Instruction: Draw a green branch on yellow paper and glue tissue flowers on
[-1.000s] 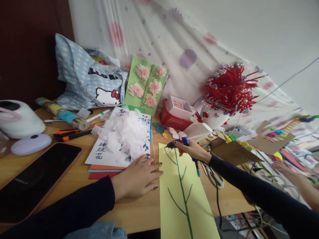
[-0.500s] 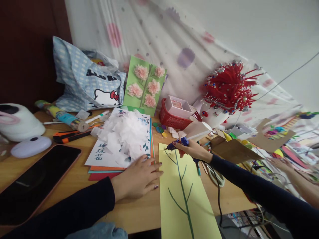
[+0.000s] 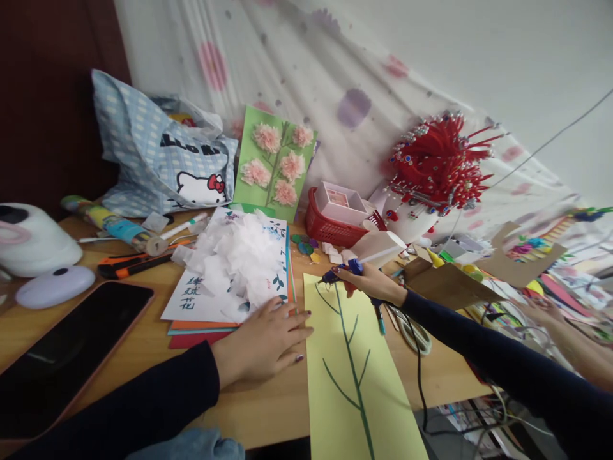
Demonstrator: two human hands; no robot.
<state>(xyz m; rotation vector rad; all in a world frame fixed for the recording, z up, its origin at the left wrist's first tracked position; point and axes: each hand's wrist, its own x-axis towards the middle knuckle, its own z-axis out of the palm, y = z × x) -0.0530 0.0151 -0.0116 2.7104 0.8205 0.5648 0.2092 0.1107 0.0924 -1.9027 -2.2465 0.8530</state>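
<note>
My right hand [image 3: 371, 282] is wrapped round a blue glue gun [image 3: 353, 267], whose nozzle points left over the top of a yellow sheet [image 3: 330, 377]. A green branching stem is drawn on that sheet. My left hand [image 3: 263, 342] lies with fingers spread at the sheet's left edge, partly on the paper stack. White tissue pieces [image 3: 244, 255] are heaped on a white sheet with writing [image 3: 191, 310], above coloured papers [image 3: 201, 338].
A black phone [image 3: 71, 358], a cutter [image 3: 134, 263] and a checked bag [image 3: 163, 153] are at left. Behind stand a green flower picture [image 3: 275, 160] and a red basket [image 3: 330, 227]. Another person's arm [image 3: 565, 332] is at far right, near a cable [image 3: 420, 383].
The view has shifted slightly. The glue gun's nozzle is a little higher over the sheet's top, with my right hand still round it. My left hand has hardly moved.
</note>
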